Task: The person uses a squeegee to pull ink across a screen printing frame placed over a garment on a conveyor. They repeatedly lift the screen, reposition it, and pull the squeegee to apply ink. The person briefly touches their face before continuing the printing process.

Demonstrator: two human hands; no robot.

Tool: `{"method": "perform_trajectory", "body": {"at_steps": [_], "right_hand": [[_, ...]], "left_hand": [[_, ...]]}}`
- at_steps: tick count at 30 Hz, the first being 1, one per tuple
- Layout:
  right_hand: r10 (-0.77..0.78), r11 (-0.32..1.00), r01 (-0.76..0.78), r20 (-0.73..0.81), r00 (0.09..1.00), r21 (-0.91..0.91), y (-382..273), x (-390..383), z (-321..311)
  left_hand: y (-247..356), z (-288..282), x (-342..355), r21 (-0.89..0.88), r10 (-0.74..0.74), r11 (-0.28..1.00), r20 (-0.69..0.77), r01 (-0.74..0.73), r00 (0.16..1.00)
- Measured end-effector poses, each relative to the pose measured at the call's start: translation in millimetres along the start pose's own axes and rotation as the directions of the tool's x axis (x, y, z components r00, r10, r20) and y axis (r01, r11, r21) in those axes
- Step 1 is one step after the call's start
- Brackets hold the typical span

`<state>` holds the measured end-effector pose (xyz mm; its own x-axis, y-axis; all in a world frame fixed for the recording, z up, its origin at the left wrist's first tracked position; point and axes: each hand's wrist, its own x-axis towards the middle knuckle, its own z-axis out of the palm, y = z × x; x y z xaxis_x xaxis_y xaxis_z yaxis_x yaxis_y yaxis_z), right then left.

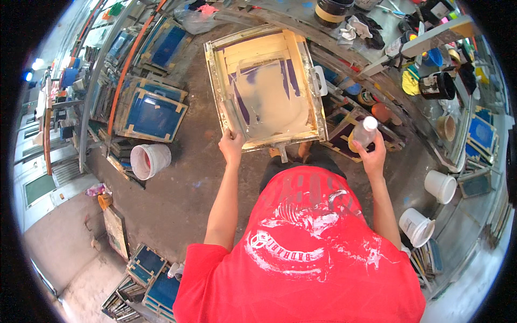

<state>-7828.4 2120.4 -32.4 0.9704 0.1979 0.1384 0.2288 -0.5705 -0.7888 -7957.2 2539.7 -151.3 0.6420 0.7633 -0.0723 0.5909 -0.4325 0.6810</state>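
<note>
In front of me lies a screen printing frame [318,102], its mesh smeared with thick beige ink [277,102] over dark purple patches. Tan tape covers the mesh's far end. My left hand [231,146] grips the near end of a long, ink-smeared squeegee [232,116], which leans along the frame's left side. Off the frame's near right corner, my right hand [371,156] is wrapped round a clear plastic bottle [363,134] with a white cap. The bottle is held upright, apart from the frame. What it contains is hard to make out.
Blue-meshed screens [155,116] stand in stacks at the left. A stained white bucket [151,161] sits on the floor near them. At the right are white tubs [440,185], a black ink bucket [437,86] and a metal rail [414,46]. More screens lean beneath the right hand.
</note>
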Motion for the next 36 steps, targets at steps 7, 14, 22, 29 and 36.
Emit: {"method": "perform_trajectory", "body": {"at_steps": [7, 14, 22, 29, 36], "right_hand": [[-0.131, 0.967, 0.2, 0.366, 0.921, -0.158, -16.7, 35.6, 3.2], [-0.24, 0.833, 0.468, 0.571, 0.785, -0.295, 9.4, 61.2, 44.0], [-0.32, 0.483, 0.737, 0.689, 0.651, -0.473, 9.1, 77.7, 92.7], [-0.404, 0.255, 0.841, 0.737, 0.542, -0.478, -5.1, 86.3, 119.9], [-0.359, 0.29, 0.856, 0.78, 0.512, -0.429, -20.5, 88.7, 133.0]], "left_hand": [[77.2, 103.0, -24.2, -0.295, 0.032, 0.955, 0.195, 0.027, 0.98], [87.0, 129.0, -38.7, -0.375, 0.073, 0.927, 0.256, 0.03, 0.964], [16.6, 19.7, -1.0, -0.323, 0.059, 0.945, 0.015, -0.051, 0.998], [3.3, -14.2, -13.0, -0.465, -0.032, 0.885, -0.043, 0.009, 0.999], [-10.5, -15.8, -7.0, -0.361, -0.019, 0.933, -0.041, 0.002, 0.999]]}}
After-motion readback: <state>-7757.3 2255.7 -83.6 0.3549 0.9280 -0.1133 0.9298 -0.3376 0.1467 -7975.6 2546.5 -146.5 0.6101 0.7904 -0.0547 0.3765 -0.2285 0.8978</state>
